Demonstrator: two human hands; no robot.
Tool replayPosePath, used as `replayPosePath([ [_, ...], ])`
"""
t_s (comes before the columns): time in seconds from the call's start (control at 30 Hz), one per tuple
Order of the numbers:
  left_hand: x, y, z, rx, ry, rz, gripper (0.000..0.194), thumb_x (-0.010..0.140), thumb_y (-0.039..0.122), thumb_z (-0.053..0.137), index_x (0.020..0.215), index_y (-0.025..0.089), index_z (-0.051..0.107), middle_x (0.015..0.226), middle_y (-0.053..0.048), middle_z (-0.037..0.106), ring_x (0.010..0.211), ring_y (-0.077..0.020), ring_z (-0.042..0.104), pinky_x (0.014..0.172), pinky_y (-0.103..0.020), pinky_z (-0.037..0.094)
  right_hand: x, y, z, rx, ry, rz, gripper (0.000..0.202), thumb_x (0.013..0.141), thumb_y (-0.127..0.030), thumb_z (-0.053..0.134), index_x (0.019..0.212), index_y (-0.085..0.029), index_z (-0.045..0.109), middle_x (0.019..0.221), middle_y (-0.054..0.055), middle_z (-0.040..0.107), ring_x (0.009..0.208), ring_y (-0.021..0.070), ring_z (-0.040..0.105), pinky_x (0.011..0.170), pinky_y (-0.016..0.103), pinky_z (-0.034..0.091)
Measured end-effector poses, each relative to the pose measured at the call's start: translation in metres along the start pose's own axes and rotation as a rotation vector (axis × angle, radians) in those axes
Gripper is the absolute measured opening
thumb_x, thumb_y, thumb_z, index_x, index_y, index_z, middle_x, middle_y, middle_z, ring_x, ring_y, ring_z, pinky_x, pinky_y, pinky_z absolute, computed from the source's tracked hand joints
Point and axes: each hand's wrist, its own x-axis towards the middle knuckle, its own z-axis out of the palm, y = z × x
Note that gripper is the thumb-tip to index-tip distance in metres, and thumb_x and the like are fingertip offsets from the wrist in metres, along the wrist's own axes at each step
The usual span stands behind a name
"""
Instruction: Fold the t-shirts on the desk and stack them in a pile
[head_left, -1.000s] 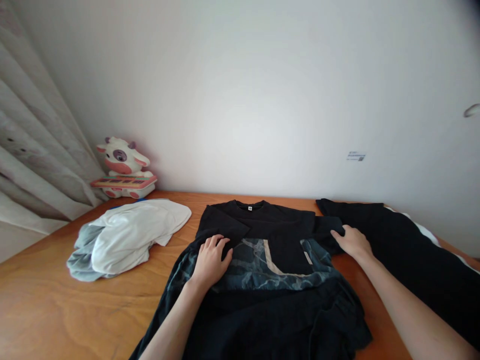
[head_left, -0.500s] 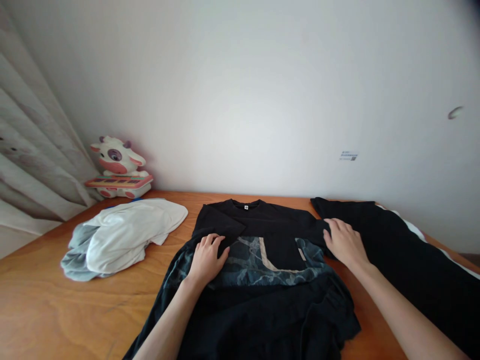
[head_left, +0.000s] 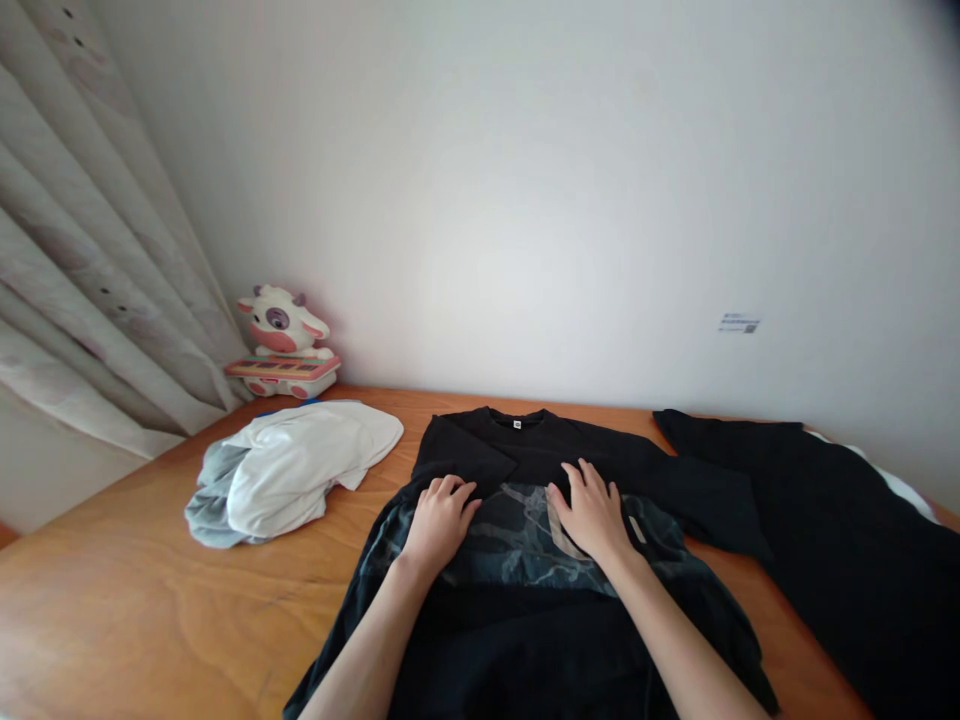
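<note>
A black T-shirt [head_left: 540,448] with a dark patterned, marbled-looking panel [head_left: 510,545] lies spread on the wooden surface, neckline away from me. Its left-side sleeve [head_left: 469,450] is folded inward across the chest, while the right-side sleeve [head_left: 712,490] reaches outward. My left hand [head_left: 441,520] rests on the shirt at the lower edge of the folded sleeve, fingers slightly bent and thumb apart. On the middle of the chest, beside a beige strip [head_left: 566,535], my right hand [head_left: 592,510] is laid with fingers spread. The shirt's near part is partly hidden by my forearms.
White and grey clothes [head_left: 292,470] lie in a loose pile on the left. Behind them sits a toy cow with a keyboard [head_left: 285,345] near the curtain [head_left: 97,250]. Another black garment [head_left: 847,530] spreads along the right side. A white wall [head_left: 510,200] bounds the back.
My right hand has left the right-side sleeve and moved inward onto the chest. That sleeve now stretches out to the right. The left hand stays in place; the view has turned slightly left.
</note>
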Motion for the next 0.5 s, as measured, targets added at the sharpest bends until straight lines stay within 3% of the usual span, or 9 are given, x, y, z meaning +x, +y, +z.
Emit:
replayPosePath([
  [0.17, 0.009, -0.002, -0.003, -0.032, -0.01, -0.016, 0.029, 0.099, 0.019, 0.054, 0.121, 0.018, 0.073, 0.112, -0.011, 0.074, 0.105, -0.0287, 0.067, 0.092, -0.041, 0.055, -0.009, 0.0, 0.012, 0.086, 0.075, -0.047, 0.049, 0.103, -0.037, 0.037, 0.138, -0.012, 0.06, 0.151, 0.018, 0.055, 0.144, 0.0303, 0.045, 0.12, 0.056, 0.027],
  [0.27, 0.025, -0.016, -0.013, -0.305, 0.097, -0.111, 0.023, 0.095, 0.019, 0.058, 0.11, 0.021, 0.076, 0.107, -0.008, 0.077, 0.103, -0.0258, 0.07, 0.093, -0.037, 0.054, -0.008, 0.005, 0.012, 0.115, 0.097, -0.059, 0.046, 0.101, -0.036, 0.04, 0.134, -0.013, 0.062, 0.148, 0.017, 0.057, 0.142, 0.0307, 0.047, 0.12, 0.055, 0.028],
  [0.37, 0.037, -0.052, -0.038, -0.654, 0.315, -0.334, 0.018, 0.087, 0.028, 0.067, 0.101, 0.021, 0.076, 0.096, -0.005, 0.078, 0.094, -0.024, 0.073, 0.091, -0.035, 0.055, -0.007, 0.006, 0.011, 0.132, 0.102, -0.056, 0.045, 0.099, -0.036, 0.041, 0.131, -0.014, 0.064, 0.148, 0.017, 0.058, 0.141, 0.0308, 0.048, 0.12, 0.055, 0.028],
  [0.5, 0.029, -0.113, -0.077, -0.675, 0.572, -0.623, 0.035, 0.089, 0.035, 0.058, 0.116, 0.014, 0.066, 0.091, -0.008, 0.074, 0.089, -0.0255, 0.072, 0.084, -0.04, 0.058, -0.011, 0.003, 0.01, 0.121, 0.08, -0.066, 0.047, 0.101, -0.037, 0.038, 0.133, -0.015, 0.063, 0.15, 0.017, 0.056, 0.143, 0.0303, 0.046, 0.12, 0.055, 0.027],
])
